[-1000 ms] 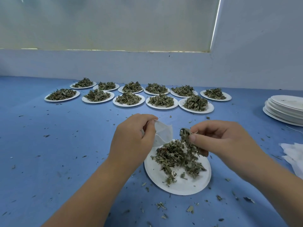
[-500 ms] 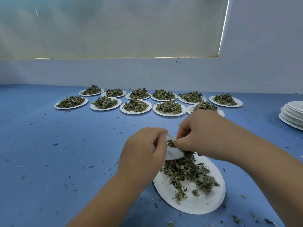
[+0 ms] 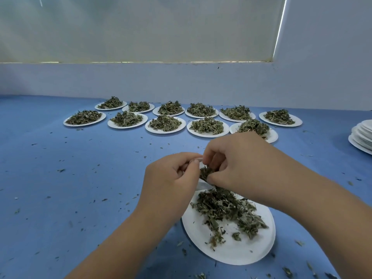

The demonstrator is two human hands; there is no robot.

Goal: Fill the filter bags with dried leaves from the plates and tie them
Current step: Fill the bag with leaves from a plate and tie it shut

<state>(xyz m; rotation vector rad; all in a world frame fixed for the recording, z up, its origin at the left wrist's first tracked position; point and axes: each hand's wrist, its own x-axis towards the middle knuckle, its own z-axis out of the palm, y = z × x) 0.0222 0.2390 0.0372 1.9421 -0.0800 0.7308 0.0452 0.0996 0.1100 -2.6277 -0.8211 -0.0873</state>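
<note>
Thin white mesh, almost wholly hidden, is the filter bag (image 3: 203, 185): the left hand (image 3: 171, 180) pinches its rim between thumb and curled fingers, just above the near edge of the paper plate (image 3: 231, 252), and only a pale sliver shows below the knuckles. The right hand (image 3: 239, 162), touching the left, pinches a tuft of leaves (image 3: 205, 174) with bunched fingertips at the bag's mouth. The bag looks limp and nearly weightless, so it likely needs holding by the rim to stay open; how wide the mouth gapes cannot be told. The leaves look brittle, curled and crumbly, best taken in small loose pinches, since squeezing would probably shatter them. More dried leaves (image 3: 225, 210) lie in a ragged, matte green heap on the smooth, shallow plate. Crumbs (image 3: 60, 170) speckle the blue table cover (image 3: 80, 198). Beyond stand the heaped plates (image 3: 167, 130) in two rows, and a stack of empty plates (image 3: 362, 135) sits at the right edge.
</note>
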